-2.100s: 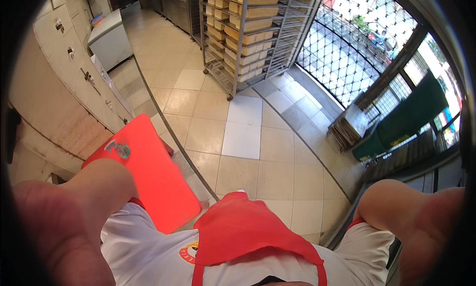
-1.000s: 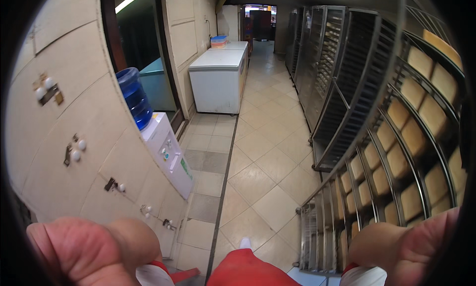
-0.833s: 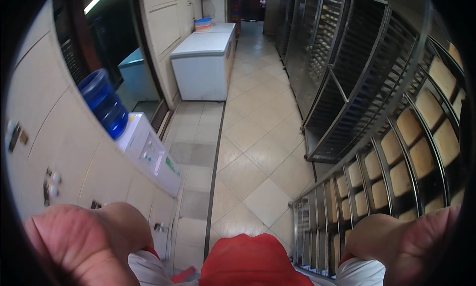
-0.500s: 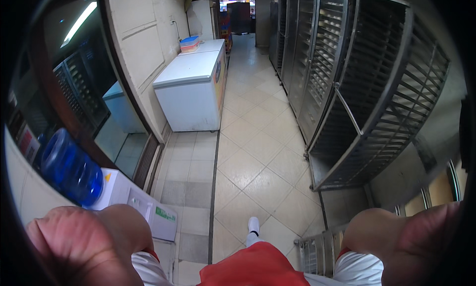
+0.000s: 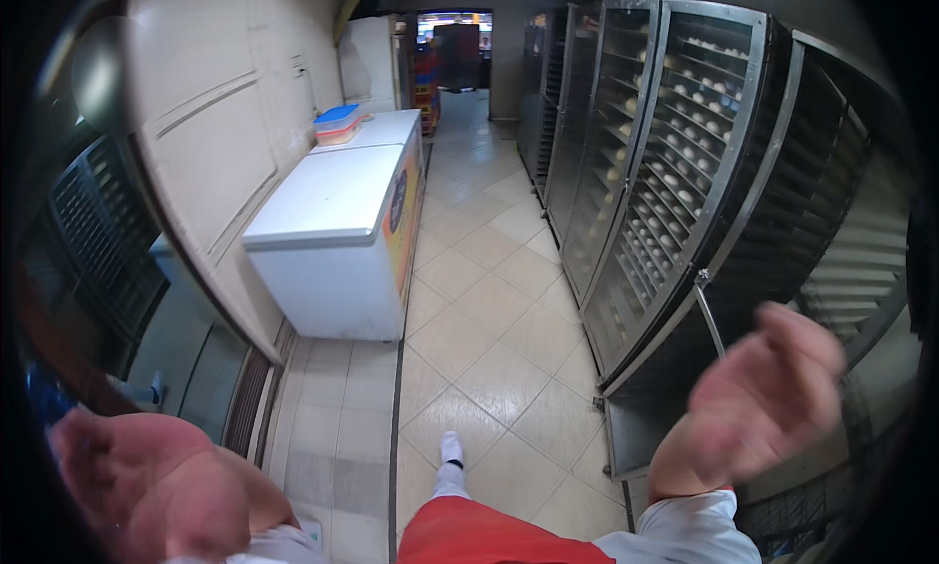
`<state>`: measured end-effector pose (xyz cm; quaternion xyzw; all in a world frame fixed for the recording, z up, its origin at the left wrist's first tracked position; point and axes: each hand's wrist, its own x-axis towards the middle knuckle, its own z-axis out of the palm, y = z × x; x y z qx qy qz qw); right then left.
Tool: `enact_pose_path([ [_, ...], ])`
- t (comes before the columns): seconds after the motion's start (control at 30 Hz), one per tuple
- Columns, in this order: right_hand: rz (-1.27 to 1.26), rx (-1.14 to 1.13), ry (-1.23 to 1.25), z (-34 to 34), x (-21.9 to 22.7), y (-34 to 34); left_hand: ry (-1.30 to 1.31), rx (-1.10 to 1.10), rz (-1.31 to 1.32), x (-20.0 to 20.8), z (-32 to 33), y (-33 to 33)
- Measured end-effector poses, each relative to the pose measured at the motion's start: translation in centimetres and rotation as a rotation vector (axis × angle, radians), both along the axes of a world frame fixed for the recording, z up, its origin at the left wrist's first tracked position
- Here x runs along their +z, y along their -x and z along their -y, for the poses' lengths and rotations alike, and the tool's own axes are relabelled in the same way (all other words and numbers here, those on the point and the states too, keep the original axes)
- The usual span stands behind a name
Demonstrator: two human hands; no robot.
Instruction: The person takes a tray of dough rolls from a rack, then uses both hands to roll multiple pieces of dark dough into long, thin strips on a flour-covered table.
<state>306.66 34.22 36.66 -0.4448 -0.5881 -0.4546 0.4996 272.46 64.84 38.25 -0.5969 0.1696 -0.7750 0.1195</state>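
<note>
Nearest to us: the metal bar (image 5: pixel 711 315) on the steel rack (image 5: pixel 753 231), right side of the aisle. Our right hand (image 5: pixel 763 398) is up in front of that rack, fingers loosely spread and bent, blurred, nothing seen in it. It overlaps the bar's lower end in view; we can't tell whether they touch.

Our left hand (image 5: pixel 147 486) is low at the left rim, palm showing, thumb apart, nothing seen in it; fingertips too murky to read. It's nearest the glass panel (image 5: pixel 191 368); contact unclear.

Our judgement: keep elbows in, and the right wrist off the bar and rack frame, since they could snag a sleeve. Same care on the glass side. Feet: white shoe (image 5: pixel 451 449) is forward on the floor tiles (image 5: pixel 489 344); keep toes away from the rack's base.

Farther out: glass-fronted cabinet (image 5: pixel 685 163) right, shelves of pale round pieces, probably dough, so no bumping it. Left, white chest freezer (image 5: pixel 328 197) with blue-lidded container (image 5: pixel 337 120) on top; its corner deserves hip clearance.
</note>
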Motion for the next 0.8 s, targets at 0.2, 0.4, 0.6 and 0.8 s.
enact_pose_path([
  [0.2,-0.882,-0.423,0.825,-14.5,-28.7,-22.9,1.178,0.007,-0.387,-24.0,-23.8,-19.9],
  [0.4,-1.45,-0.603,1.661,-3.0,-54.3,-24.4,1.585,-0.55,-0.992,-38.2,-30.6,-54.3],
  [0.6,-2.184,-0.848,1.231,-1.0,-60.2,-24.4,1.169,-0.898,-1.547,-34.6,-24.5,-89.5],
  [0.8,-2.42,-0.872,0.278,-8.7,-61.0,-30.7,1.378,-1.213,-1.86,-33.7,-13.6,-120.6],
])
